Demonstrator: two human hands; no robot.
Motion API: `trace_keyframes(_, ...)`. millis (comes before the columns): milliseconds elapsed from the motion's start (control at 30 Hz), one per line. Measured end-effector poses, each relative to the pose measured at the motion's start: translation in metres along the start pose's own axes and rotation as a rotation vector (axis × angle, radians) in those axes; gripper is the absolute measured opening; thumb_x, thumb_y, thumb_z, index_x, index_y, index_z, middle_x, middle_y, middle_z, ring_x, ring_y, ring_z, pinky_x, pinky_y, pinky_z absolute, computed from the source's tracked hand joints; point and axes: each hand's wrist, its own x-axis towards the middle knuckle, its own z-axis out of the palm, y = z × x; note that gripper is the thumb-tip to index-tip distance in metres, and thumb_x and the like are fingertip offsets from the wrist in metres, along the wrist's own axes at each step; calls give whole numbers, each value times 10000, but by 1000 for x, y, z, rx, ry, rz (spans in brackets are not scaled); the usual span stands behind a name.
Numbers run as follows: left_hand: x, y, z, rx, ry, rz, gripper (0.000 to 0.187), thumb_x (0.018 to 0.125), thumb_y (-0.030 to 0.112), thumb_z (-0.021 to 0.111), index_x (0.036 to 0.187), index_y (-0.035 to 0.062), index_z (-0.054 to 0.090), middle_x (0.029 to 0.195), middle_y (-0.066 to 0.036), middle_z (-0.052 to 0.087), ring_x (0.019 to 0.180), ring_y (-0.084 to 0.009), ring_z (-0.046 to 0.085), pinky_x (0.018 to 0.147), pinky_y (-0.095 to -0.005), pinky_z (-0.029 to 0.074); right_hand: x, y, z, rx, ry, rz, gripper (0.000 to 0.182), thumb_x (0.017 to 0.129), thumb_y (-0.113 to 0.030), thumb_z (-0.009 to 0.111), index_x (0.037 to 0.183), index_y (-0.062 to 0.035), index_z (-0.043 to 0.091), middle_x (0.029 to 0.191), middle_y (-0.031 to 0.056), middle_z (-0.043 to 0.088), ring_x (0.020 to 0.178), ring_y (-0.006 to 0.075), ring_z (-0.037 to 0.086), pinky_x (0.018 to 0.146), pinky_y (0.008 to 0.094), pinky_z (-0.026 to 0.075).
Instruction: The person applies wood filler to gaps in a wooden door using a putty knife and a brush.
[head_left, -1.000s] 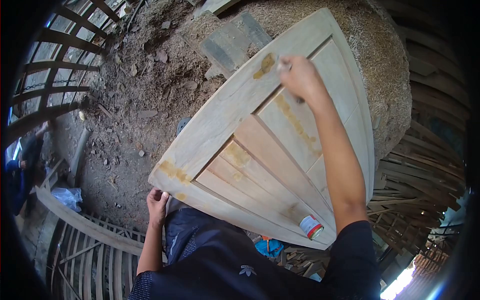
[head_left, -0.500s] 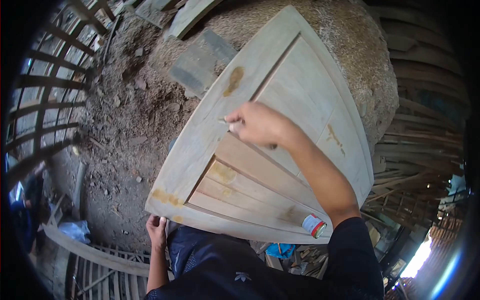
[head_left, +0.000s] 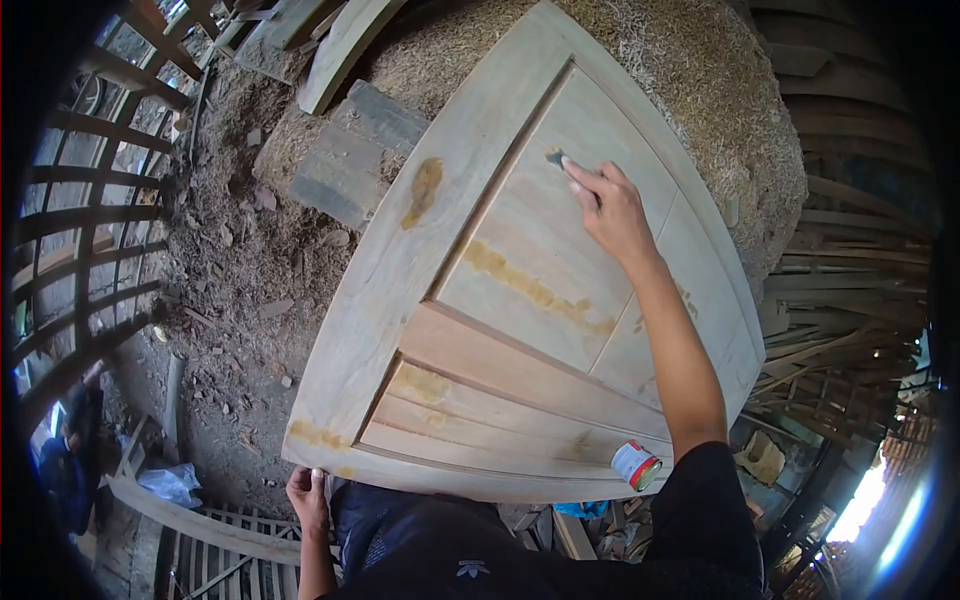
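A pale wooden door panel [head_left: 345, 290] lies across my lap, with recessed sections and yellowish-brown filler patches. My right hand [head_left: 612, 208] is over the upper recessed section, closed round a small putty knife [head_left: 561, 160], index finger stretched along it. The blade's tip touches the wood beside a dab of filler; most of the handle is hidden in my palm. At the near left corner, my left hand [head_left: 308, 495] pinches the panel's edge between thumb and fingers. A red and white tin [head_left: 635, 465] stands on the panel near my right sleeve.
Sawdust and shavings [head_left: 720, 90] heap up behind the panel. Grey boards [head_left: 350, 160] lie to its left. A slatted wooden frame [head_left: 90, 180] stands at far left, near another person in dark clothes [head_left: 72, 460]. Stacked timber [head_left: 830, 260] fills the right side.
My right hand has moved up and right, from the middle rail to the upper recessed section. A long filler streak on that section is now uncovered. My left hand stays at the corner.
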Motion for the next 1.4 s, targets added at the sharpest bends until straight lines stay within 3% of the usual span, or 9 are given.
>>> trace_keyframes(267, -3, -9, -3, 9, 23, 4, 173, 993, 140, 650, 1061, -19, 662, 973, -32, 696, 866, -97, 612, 818, -256, 477, 38, 46, 35, -42, 52, -235, 422, 917, -79, 666, 1324, -192, 656, 906, 143, 585, 864, 325, 617, 780, 423, 503)
trace_keyframes(433, -2, -4, 3, -20, 41, -8, 190, 992, 140, 651, 1092, -21, 661, 1014, -44, 705, 896, -104, 627, 840, -264, 487, 59, -4, -32, -264, -400, 70, 261, 887, -110, 631, 1125, -95, 736, 964, 238, 705, 957, 425, 674, 874, 474, 527)
trace_keyframes(567, -2, -7, -1, -38, 16, -30, 200, 991, 136, 651, 1109, -25, 658, 1035, -52, 708, 920, -111, 634, 864, -268, 486, 72, -11, 0, -17, -170, 110, 319, 891, -112, 599, 1183, -55, 714, 947, 262, 715, 928, 412, 699, 865, 439, 534)
trace_keyframes(767, -2, -12, -9, -6, 1, -26, 217, 984, 138, 657, 1119, -31, 658, 1031, -56, 707, 917, -120, 639, 867, -276, 492, 60, -53, -40, -7, -614, 397, 335, 871, -137, 644, 1177, -15, 706, 944, 274, 708, 883, 425, 685, 825, 480, 529)
trace_keyframes(900, -1, -3, 2, -57, 14, -17, 214, 975, 137, 669, 1108, -30, 658, 1031, -64, 710, 933, -128, 648, 886, -288, 498, 59, 22, 1, -45, -61, -210, 331, 881, -116, 646, 1202, -62, 702, 856, 234, 702, 737, 410, 665, 704, 464, 525)
trace_keyframes(1033, -1, 2, 5, -62, 9, 3, 229, 972, 135, 675, 1126, -33, 657, 1058, -70, 710, 951, -132, 649, 892, -289, 498, 50, 14, -3, -121, -220, -72, 326, 888, -135, 661, 1206, -81, 712, 983, 248, 708, 884, 391, 696, 810, 422, 532)
trace_keyframes(1100, -1, -6, -1, -58, 1, -8, 232, 972, 134, 676, 1131, -34, 655, 1068, -73, 710, 965, -133, 649, 899, -289, 496, 65, -10, -42, -347, -663, 133, 310, 902, -151, 651, 1196, -71, 713, 1031, 261, 702, 908, 406, 695, 822, 426, 536)
trace_keyframes(1233, 0, -13, -4, -68, -4, -19, 233, 977, 137, 673, 1135, -33, 654, 1089, -78, 709, 992, -133, 647, 915, -284, 486, 78, -9, -6, -39, -324, 215, 308, 917, -173, 621, 1171, -25, 710, 989, 286, 704, 933, 380, 716, 825, 412, 543)
trace_keyframes(1400, -4, -13, -9, -43, -17, -29, 243, 982, 149, 670, 1141, -34, 655, 1092, -78, 707, 992, -134, 643, 919, -290, 486, 47, -36, -17, -176, -464, 133, 325, 917, -176, 626, 1197, -29, 701, 980, 295, 700, 918, 394, 707, 831, 424, 541)
